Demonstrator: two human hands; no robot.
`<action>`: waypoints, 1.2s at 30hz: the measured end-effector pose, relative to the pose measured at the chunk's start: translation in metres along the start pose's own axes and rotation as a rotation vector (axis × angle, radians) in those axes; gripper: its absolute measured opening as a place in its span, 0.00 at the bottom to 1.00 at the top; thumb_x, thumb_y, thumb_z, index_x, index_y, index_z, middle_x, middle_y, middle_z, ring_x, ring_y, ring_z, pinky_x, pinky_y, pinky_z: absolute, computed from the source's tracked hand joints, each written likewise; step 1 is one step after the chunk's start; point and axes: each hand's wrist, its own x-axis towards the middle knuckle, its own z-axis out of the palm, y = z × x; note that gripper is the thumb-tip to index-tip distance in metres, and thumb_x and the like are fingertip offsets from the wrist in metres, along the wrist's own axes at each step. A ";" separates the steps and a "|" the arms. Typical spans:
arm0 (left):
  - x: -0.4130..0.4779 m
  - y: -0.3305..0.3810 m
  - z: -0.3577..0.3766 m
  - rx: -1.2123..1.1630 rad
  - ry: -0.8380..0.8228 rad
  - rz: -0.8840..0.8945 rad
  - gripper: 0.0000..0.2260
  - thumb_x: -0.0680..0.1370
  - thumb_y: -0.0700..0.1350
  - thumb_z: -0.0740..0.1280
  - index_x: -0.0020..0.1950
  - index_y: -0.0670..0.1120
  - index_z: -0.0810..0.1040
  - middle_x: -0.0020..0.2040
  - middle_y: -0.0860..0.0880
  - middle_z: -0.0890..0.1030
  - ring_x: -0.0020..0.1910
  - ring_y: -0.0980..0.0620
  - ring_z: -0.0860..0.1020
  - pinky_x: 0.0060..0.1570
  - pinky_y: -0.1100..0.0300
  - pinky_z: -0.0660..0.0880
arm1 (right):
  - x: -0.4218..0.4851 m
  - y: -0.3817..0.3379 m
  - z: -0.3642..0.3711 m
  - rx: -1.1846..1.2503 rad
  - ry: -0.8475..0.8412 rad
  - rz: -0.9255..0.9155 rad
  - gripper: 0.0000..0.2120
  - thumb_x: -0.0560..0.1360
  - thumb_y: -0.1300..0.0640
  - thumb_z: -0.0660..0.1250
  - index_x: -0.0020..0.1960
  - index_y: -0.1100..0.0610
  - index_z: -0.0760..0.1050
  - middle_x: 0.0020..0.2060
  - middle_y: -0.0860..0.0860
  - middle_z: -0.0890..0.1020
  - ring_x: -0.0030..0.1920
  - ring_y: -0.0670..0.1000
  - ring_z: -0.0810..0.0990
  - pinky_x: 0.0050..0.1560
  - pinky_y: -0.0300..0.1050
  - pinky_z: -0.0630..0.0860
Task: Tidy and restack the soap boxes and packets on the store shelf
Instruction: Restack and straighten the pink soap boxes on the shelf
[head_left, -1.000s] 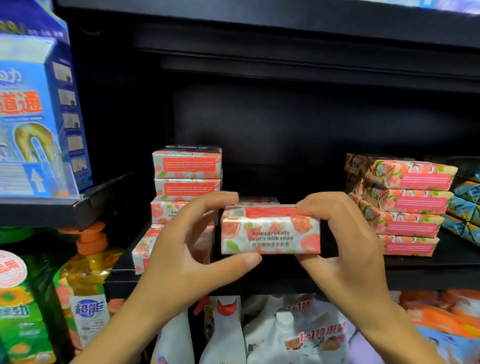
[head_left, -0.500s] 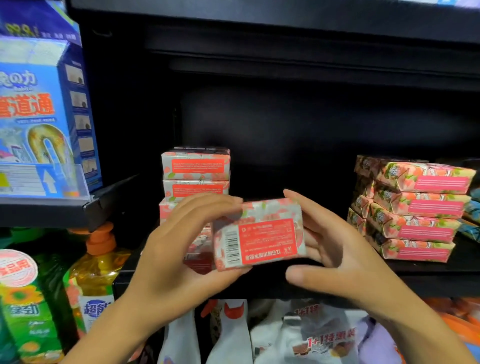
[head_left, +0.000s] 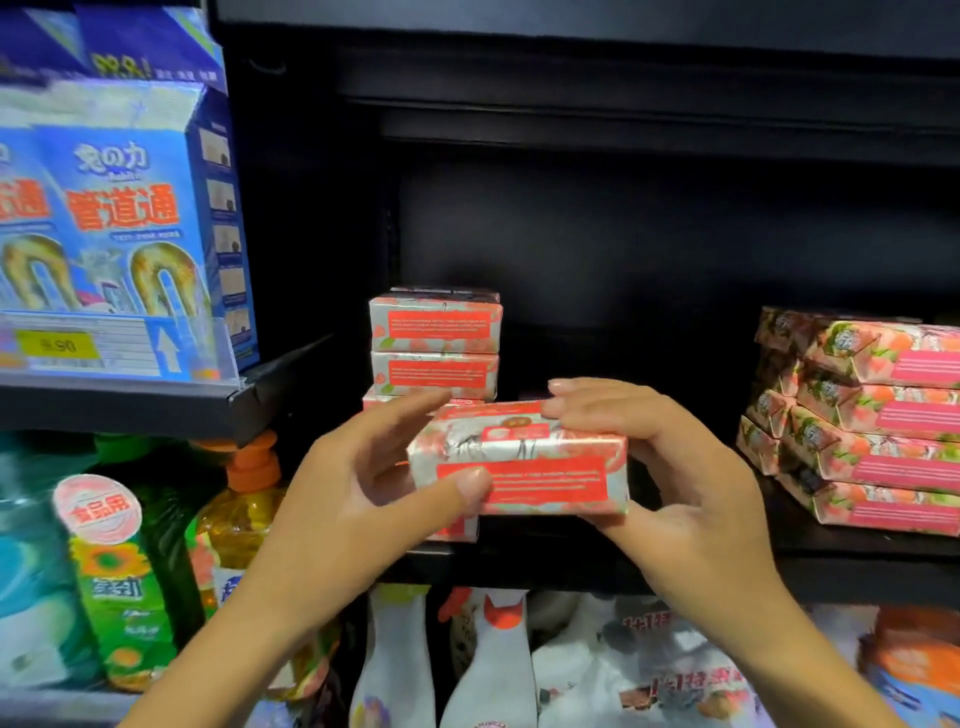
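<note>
Soap box (head_left: 524, 467) turned flat since prev; L hand (head_left: 358, 499) pinches its front, R hand (head_left: 691, 488) curls over top.

light: bright front, shelf back dark | edges blurred, wide-angle bend | centre sharp

Only one view is given, shot from a wide-angle camera worn on the head. It's aimed forward and a bit down into the black shelf (head_left: 857, 566), up close, so the left hand (head_left: 353, 499), right hand (head_left: 691, 499) and held soap box (head_left: 524, 467) are framed low-centre.
</note>
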 end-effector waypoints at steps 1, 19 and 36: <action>-0.001 0.000 -0.001 -0.027 -0.009 0.006 0.24 0.59 0.56 0.75 0.56 0.58 0.80 0.51 0.61 0.83 0.50 0.61 0.81 0.41 0.72 0.76 | 0.001 0.002 0.002 -0.021 -0.009 -0.036 0.17 0.70 0.56 0.71 0.57 0.52 0.73 0.55 0.44 0.79 0.61 0.47 0.76 0.58 0.37 0.73; -0.004 -0.032 -0.034 0.297 0.280 -0.038 0.31 0.58 0.62 0.78 0.59 0.61 0.75 0.52 0.61 0.82 0.52 0.62 0.80 0.52 0.56 0.78 | -0.037 0.049 -0.013 -0.493 -0.468 0.275 0.21 0.68 0.30 0.58 0.57 0.37 0.73 0.55 0.26 0.70 0.60 0.31 0.67 0.58 0.33 0.69; -0.012 -0.027 0.035 0.776 0.254 0.663 0.09 0.73 0.44 0.68 0.50 0.42 0.82 0.54 0.46 0.80 0.57 0.50 0.75 0.61 0.62 0.68 | -0.011 0.054 -0.030 -0.417 -0.242 0.287 0.16 0.71 0.44 0.69 0.58 0.44 0.76 0.52 0.32 0.77 0.55 0.31 0.73 0.54 0.22 0.64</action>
